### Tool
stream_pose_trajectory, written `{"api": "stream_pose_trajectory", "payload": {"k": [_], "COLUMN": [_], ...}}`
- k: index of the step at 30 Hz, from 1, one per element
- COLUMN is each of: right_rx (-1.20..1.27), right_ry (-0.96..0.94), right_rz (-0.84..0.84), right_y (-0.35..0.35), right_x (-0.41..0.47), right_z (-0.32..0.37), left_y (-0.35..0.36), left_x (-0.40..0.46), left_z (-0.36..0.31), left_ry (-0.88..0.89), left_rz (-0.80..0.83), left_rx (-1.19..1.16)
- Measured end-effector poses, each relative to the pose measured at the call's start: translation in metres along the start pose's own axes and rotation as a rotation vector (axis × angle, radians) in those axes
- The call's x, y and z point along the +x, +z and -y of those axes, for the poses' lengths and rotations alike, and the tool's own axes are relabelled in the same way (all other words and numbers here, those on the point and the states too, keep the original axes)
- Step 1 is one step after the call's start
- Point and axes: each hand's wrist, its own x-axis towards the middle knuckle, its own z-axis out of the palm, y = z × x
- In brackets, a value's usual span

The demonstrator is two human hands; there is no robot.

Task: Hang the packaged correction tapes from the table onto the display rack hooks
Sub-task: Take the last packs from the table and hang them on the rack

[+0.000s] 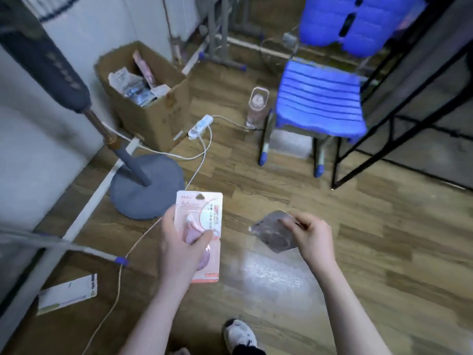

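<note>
Left hand [179, 242] grips pink pack [202, 231]: flat glossy card, rounded blister bulge, hang hole at top; thumb across blister, pack upright over wood-grain floor [384, 252]. Right hand [311, 237] pinches second pack [273, 231], tilted, grey and blurred, likely seen from back. Hands apart, forearms reaching forward. Cardboard box [151, 103] with packs behind; blue slatted chair [320, 103]; round grey fan base [146, 185].

Room dim, light cool and even; no hard shadows. One pale glare patch on the wood floor [276, 270] below the hands. Motion blur throughout, heaviest at left edge and on the blue chair [320, 103]. Wide-angle bending of straight lines toward the corners. Print on the pink package [202, 216] unreadable.
</note>
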Motion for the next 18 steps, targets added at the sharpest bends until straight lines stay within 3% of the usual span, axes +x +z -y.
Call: {"api": "stream_pose_trajectory", "payload": {"k": [9, 18], "right_rx": [-0.100, -0.029], "right_ry": [-0.119, -0.030], "right_rz": [-0.268, -0.602], "right_y": [-0.286, -0.479], "right_x": [-0.050, -0.091], "right_z": [0.062, 0.017], "left_y": [0.086, 0.219], "left_x": [-0.125, -0.247], "left_z": [-0.232, -0.347], "left_ry": [0.411, 0.709], "left_rz": [0.278, 0.433], "left_rx": [0.009, 0.056]}}
